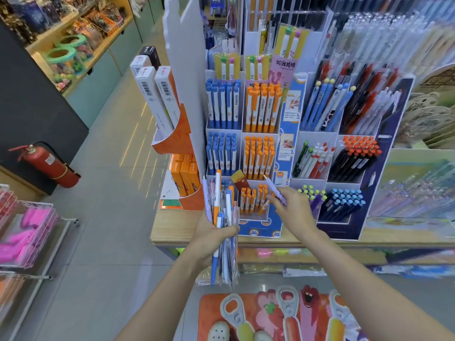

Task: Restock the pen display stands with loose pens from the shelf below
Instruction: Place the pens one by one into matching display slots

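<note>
The left hand (213, 236) was closed around a bundle of loose pens (225, 227), held upright just in front of the white pen stand (242, 134), level with its lowest tier on the blue-pen side. The bundle mixed blue, orange, white and clear barrels; its upper ends overlapped the stand's lowest blue-pen compartment. The right hand (294, 207) pinched a single lilac pen (275, 190) between thumb and fingers, tip tilted up and left, just right of the stand's bottom orange-pen compartment (253, 200). That compartment looked less full than the orange rows above it. Right of the white stand stood a dark blue stand (364, 153) with red, black and blue pens. Both stands rested on a wooden shelf (172, 227). A red fire extinguisher (48, 164) stood on the floor well left of the white stand.
</note>
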A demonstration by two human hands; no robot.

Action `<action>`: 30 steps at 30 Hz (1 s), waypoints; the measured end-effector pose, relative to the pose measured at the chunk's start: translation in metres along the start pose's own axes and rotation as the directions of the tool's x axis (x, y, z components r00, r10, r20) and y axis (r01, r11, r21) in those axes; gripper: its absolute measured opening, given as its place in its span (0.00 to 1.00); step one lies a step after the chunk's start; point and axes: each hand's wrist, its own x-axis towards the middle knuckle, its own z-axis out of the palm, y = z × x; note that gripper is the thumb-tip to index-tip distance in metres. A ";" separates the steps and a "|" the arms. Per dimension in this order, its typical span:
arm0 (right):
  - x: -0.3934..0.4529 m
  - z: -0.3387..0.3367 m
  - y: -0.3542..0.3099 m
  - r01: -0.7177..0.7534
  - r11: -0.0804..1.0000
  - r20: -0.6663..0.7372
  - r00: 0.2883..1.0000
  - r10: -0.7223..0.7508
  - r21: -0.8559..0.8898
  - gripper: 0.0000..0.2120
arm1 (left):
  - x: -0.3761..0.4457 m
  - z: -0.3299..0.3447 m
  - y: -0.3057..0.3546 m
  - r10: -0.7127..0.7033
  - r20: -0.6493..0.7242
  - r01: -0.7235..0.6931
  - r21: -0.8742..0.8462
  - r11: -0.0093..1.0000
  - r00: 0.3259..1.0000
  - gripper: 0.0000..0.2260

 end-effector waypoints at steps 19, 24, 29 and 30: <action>-0.005 0.032 0.009 0.105 0.994 -0.077 0.992 -0.103 0.023 0.07 | -0.005 -0.004 0.000 -0.009 -0.004 0.009 0.017 1.000 1.000 0.26; 0.000 0.042 0.005 0.079 0.997 -0.144 0.986 -0.079 -0.006 0.08 | -0.006 -0.006 0.002 -0.007 -0.005 0.007 0.019 1.000 1.000 0.25; 0.001 0.047 -0.001 0.009 1.000 -0.179 0.984 -0.014 -0.025 0.10 | -0.009 -0.007 0.003 -0.007 0.002 0.007 0.032 0.999 1.000 0.26; 0.002 0.046 -0.001 -0.008 0.999 -0.179 0.984 0.002 -0.034 0.11 | -0.010 -0.007 0.004 -0.005 0.010 0.005 0.028 1.000 1.000 0.26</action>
